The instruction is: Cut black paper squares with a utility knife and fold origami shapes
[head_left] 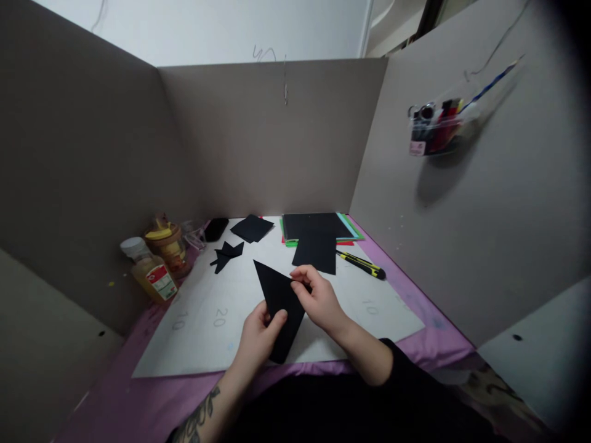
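Note:
A sheet of black paper (279, 295), pointed at its upper left, is held up in front of me between both hands. My left hand (259, 332) grips its lower left edge, with the thumb lying on the near face. At the upper right edge, my right hand (318, 299) pinches the paper between thumb and fingers. Beyond them lie a black square of paper (315, 253) and a folded black paper shape (227, 255). A yellow and black utility knife (362, 264) rests to the right of the square.
A white board (194, 344) with pencilled numbers covers the pink cloth (434, 347). Coloured paper sheets (309, 225) and black squares (252, 228) lie at the back. A glue bottle (150, 271) and jar (168, 243) stand left. A tool cup (438, 129) hangs on the right wall.

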The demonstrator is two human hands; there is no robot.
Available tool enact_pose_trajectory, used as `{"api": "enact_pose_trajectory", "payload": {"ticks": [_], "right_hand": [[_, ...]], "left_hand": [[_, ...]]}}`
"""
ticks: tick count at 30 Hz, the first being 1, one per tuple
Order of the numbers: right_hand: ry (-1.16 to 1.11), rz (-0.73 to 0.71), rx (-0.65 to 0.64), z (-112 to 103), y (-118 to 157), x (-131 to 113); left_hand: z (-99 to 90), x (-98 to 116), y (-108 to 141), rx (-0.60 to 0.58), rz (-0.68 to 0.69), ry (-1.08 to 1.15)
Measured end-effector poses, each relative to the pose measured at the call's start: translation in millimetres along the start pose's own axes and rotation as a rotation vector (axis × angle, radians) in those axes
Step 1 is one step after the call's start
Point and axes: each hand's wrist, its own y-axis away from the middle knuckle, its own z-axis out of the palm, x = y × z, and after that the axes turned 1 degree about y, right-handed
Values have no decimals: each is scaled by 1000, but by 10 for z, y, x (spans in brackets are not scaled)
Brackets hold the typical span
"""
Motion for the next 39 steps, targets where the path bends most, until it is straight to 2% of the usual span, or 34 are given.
{"api": "enact_pose_trajectory", "payload": {"ticks": [4, 7, 12, 16, 19, 22, 24, 28, 31, 34, 39], "right_hand": [[-14, 19, -10, -2, -16, 0], [-19, 30, -45, -11, -39, 1], [-86, 86, -74, -27, -87, 21], [-80, 122, 12, -18, -115, 74], [-54, 115, 90, -5, -133, 105], [-61, 95, 188, -9, -156, 123], [-82, 96, 251, -26, -171, 139], [-137, 103, 361, -59, -188, 190], [-148, 111, 416, -44, -186, 220], [-155, 106, 444, 6, -165, 215], [-152, 95, 481, 71, -114, 149]], "left_hand": [[-63, -10, -5, -73, -23, -9], [-102, 22, -15, -130, -36, 65], [-134, 115, -44, -32, -78, 92], [-124, 119, -48, -108, -82, 95], [-92, 78, -36, -170, -78, 16], [-71, 41, -27, -75, -78, -125], [-69, 38, -25, -4, -90, -142], [-73, 63, -29, 110, -119, -48], [-58, 55, -41, 148, -94, -5], [-20, 3, -61, 171, -86, 35], [35, -55, -85, 296, -71, 178]]}}
